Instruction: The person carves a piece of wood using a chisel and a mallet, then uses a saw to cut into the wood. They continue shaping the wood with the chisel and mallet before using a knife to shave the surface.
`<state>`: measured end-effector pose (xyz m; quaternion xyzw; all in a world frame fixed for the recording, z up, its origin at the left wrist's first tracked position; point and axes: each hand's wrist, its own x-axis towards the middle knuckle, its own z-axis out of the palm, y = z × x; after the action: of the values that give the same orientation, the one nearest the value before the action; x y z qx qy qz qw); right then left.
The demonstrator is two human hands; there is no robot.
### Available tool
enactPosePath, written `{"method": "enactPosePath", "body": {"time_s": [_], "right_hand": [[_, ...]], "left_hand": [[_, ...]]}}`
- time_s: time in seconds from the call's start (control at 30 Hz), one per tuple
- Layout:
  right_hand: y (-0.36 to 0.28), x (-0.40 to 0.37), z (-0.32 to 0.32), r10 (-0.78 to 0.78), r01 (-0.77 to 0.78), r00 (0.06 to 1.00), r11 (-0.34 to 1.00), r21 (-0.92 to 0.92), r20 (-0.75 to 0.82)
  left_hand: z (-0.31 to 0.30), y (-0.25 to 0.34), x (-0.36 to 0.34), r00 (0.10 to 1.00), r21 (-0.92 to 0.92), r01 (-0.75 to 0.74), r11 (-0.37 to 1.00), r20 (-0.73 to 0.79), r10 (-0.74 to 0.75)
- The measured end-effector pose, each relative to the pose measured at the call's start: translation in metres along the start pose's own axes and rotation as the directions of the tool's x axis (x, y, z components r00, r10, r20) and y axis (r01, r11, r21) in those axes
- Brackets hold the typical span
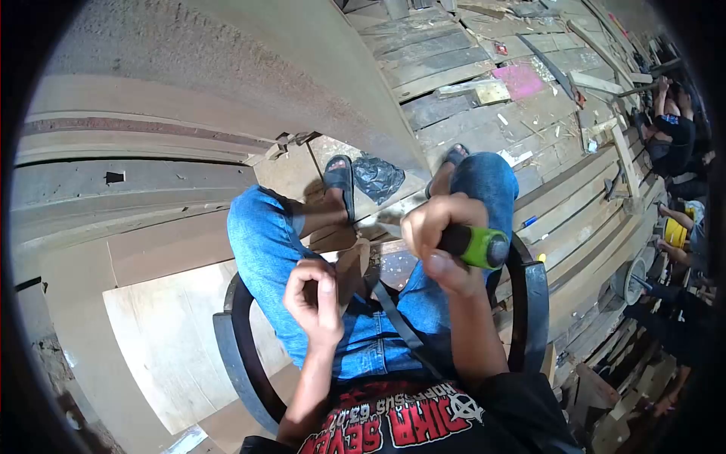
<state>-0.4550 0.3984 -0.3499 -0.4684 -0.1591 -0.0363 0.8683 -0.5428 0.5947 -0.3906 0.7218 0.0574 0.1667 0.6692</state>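
My right hand [446, 234] is wrapped round a screwdriver-like tool with a green-and-black handle [478, 247]. Its grey butt end faces me, and a pale tip shows past my fingers toward the left. Over my left thigh, my left hand [314, 295] is closed, fingers curled and thumb against them, at the edge of a thin brown piece [352, 266]. That piece stands upright between my knees. A dark strap [397, 314] runs from near it down across my lap.
I sit in a chair with dark curved arms [535, 310]. A black plastic bag [378, 178] lies by my sandal [339, 181]. On the plank floor at right are a handsaw [556, 72], a blue pen-like item [529, 222] and wood scraps. Several people [673, 140] sit far right.
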Motion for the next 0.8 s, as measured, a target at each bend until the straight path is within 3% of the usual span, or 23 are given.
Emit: {"method": "enactPosePath", "body": {"time_s": [0.1,0.23,0.33,0.43,0.5,0.57,0.63,0.77,0.8], "right_hand": [[0.028,-0.017,-0.004,0.146,-0.145,0.989,0.988,-0.061,0.014],[0.037,-0.025,0.004,0.223,-0.227,0.974,0.965,-0.13,-0.043],[0.003,-0.002,0.011,0.106,-0.108,0.994,0.99,-0.091,-0.029],[-0.014,0.009,0.015,0.043,-0.043,0.999,0.997,-0.065,0.01],[-0.005,0.007,0.02,0.022,-0.021,1.0,0.997,-0.074,0.013],[0.05,-0.018,0.012,0.108,-0.11,0.994,0.989,-0.096,-0.024],[0.088,-0.031,0.006,0.115,-0.09,0.984,0.98,-0.176,0.138],[0.044,-0.015,0.003,0.112,-0.1,0.975,0.993,-0.069,0.19],[0.023,-0.005,0.009,-0.002,0.013,0.986,0.998,-0.069,0.167]], "left_hand": [[0.007,-0.006,0.007,0.995,0.183,0.098,0.978,-0.047,-0.091],[0.009,-0.006,0.011,0.975,0.076,0.215,0.974,-0.07,-0.21],[0.019,0.0,0.01,0.938,-0.071,0.307,0.949,-0.149,-0.314],[0.015,-0.012,-0.002,0.966,-0.171,0.19,0.967,-0.14,-0.215],[0.018,-0.01,-0.011,0.967,-0.11,0.199,0.974,-0.14,-0.214],[0.022,-0.008,-0.017,0.974,-0.003,0.186,0.983,-0.129,-0.185],[0.032,-0.007,-0.02,0.979,0.008,0.161,0.987,-0.125,-0.159],[0.034,-0.009,-0.027,0.967,-0.09,0.194,0.977,-0.15,-0.206],[0.033,-0.01,-0.024,0.969,-0.096,0.175,0.98,-0.158,-0.188]]}}
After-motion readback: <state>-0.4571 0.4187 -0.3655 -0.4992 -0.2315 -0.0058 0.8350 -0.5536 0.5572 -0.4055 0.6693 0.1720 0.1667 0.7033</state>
